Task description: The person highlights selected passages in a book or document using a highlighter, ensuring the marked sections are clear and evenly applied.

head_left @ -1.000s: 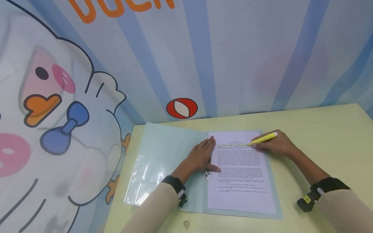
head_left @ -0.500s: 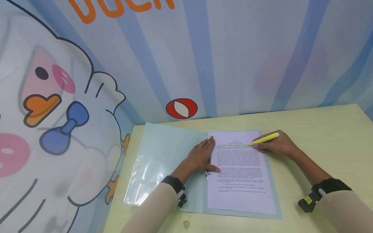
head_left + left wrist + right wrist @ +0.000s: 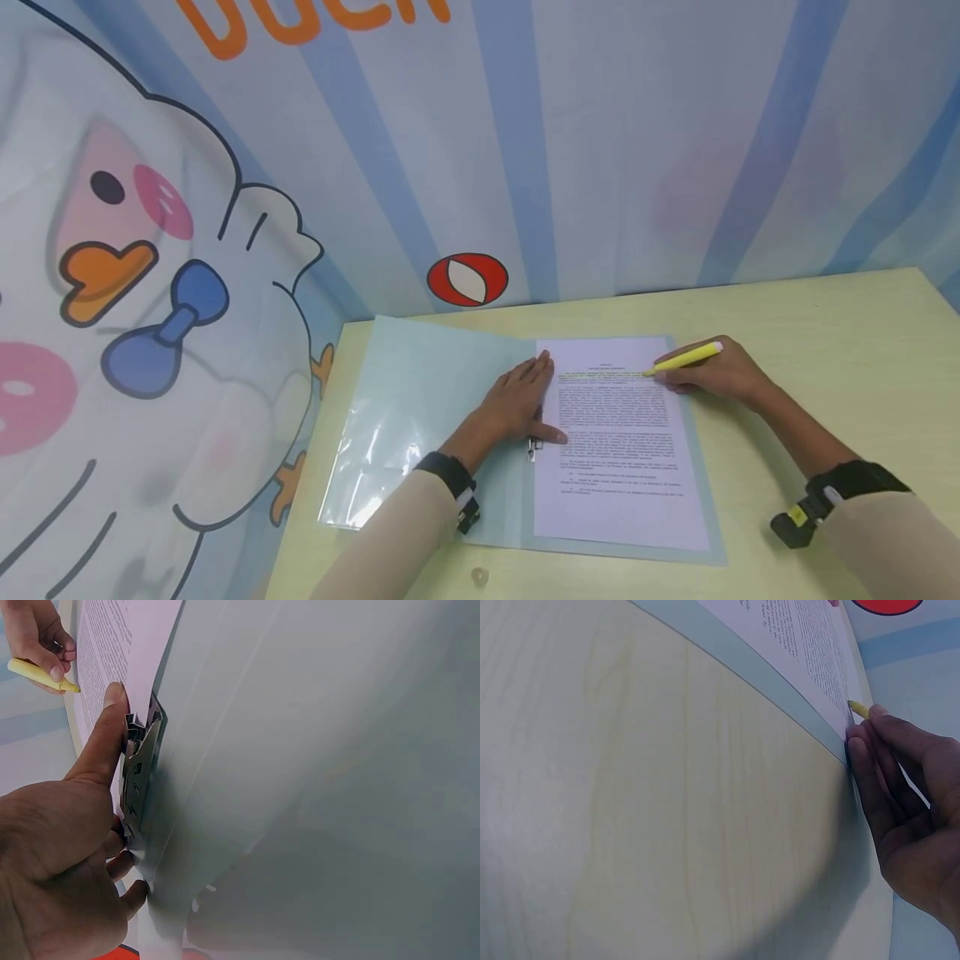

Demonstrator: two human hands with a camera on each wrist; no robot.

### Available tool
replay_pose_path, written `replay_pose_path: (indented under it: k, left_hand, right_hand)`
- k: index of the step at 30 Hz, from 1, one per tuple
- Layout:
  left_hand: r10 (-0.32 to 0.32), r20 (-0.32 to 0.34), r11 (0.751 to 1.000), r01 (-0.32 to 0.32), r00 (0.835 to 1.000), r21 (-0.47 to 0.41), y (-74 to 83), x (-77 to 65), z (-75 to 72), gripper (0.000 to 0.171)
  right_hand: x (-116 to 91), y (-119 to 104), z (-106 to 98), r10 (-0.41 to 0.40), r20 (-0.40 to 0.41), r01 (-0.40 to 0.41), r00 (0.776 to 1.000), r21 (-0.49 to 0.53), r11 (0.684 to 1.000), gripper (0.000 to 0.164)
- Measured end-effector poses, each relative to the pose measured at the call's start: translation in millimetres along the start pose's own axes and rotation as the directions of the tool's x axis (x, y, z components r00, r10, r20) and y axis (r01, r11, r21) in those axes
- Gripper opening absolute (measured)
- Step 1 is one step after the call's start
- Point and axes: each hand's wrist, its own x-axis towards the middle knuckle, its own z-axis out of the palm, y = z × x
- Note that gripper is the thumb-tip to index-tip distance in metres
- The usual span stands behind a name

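In the head view a printed sheet (image 3: 622, 521) lies in an open pale-blue folder (image 3: 427, 375). My right hand (image 3: 720, 371) pinches a yellow highlighter (image 3: 686, 357), its tip on the text near the sheet's right edge. Yellow marking shows along the upper lines of print. My left hand (image 3: 513, 404) rests with straight fingers on the sheet's left margin, thumb spread toward the text. Beneath that hand is a metal clip mechanism (image 3: 141, 772) at the folder's spine, best seen in the left wrist view. In the right wrist view, the fingers hide most of the highlighter (image 3: 859, 709).
The folder lies on a light wooden table (image 3: 825, 358). A printed cloth backdrop (image 3: 622, 150) with stripes and a cartoon duck rises behind and at the left. A small round mark (image 3: 480, 576) is on the table near the front.
The right hand and highlighter have shifted slightly right along the line of text. My left hand, the sheet and the folder have stayed in place.
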Motion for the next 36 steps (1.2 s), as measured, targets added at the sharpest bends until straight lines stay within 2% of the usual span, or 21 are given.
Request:
replay_pose_path:
  k: [26, 36]
  left_hand:
    - [-0.002, -0.001, 1.0, 0.002, 1.0, 0.009, -0.4, 3.1, 2.9, 0.123]
    - [-0.006, 0.004, 1.0, 0.006, 1.0, 0.007, 0.4, 1.1, 1.2, 0.122]
  right_hand:
    - [-1.1, 3.8, -5.9, -0.017, -0.005, 0.017, 1.0, -0.045, 0.999, 0.04]
    - [-2.3, 4.6, -8.3, -0.019, 0.002, 0.019, 1.0, 0.004, 1.0, 0.04]
